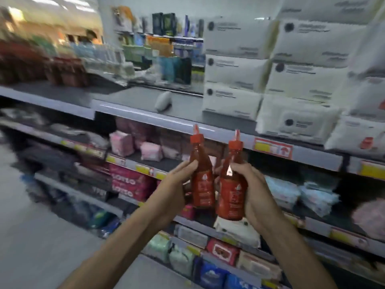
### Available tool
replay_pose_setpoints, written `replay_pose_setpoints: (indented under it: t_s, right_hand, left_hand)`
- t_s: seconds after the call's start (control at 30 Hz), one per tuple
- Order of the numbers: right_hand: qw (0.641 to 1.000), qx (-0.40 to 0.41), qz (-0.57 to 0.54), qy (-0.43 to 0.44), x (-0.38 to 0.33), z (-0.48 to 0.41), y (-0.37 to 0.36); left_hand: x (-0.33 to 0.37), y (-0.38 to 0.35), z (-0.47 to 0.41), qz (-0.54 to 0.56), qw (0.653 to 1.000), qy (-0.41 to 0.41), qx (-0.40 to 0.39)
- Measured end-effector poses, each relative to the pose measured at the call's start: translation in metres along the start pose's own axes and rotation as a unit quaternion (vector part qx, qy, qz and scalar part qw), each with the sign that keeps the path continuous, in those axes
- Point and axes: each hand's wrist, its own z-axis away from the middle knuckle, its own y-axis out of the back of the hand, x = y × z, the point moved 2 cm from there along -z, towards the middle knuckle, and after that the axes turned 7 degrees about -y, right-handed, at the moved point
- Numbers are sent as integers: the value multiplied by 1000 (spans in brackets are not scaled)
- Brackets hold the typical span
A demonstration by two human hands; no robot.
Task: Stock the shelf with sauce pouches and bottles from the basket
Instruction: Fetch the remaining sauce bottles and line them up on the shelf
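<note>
So both hands are busy here, one sauce bottle each. The left hand (177, 184) is wrapping its fingers (190, 164) round the neck and shoulder of the left bottle (201, 178), and the right hand (256, 190) is gripping the right bottle (232, 184) round the body from the side. Both bottles are standing roughly upright in the air, red caps up. They're side by side and nearly touching, the left one leaning a bit to the left. The basket isn't showing anywhere.

The bit that matters: the grey top shelf (141, 101) is sitting above and beyond the caps, with its front lip crossing just behind the left cap. The right part of that shelf is packed with stacked white packs (235, 65), so the bare space is lying up and to the left of the bottles. The only thing on it is a small white object (163, 101) lying on its side. That's making the left hand the nearer one to the free spot, I'd say. The bottles' long axis is already vertical, so my guess is it's a lift up over the lip and then forward, no turning needed. Whoever's doing this should watch that white thing, and the right bottle could be clipping the packs if it's going straight in.
</note>
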Motion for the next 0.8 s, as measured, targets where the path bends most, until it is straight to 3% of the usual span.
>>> replay_pose_setpoints:
  t_s: [0.2,0.47,0.8]
  right_hand:
    - [992,-115,56,13,19,-74,-182]
    - [981,-178,72,-9,47,-156,-347]
    - [975,-214,59,4,89,-288,-510]
  left_hand:
    - [86,175,-2,-21,989,-62,133]
    - [162,321,-31,22,960,-126,251]
    - [202,487,-117,2,951,-121,285]
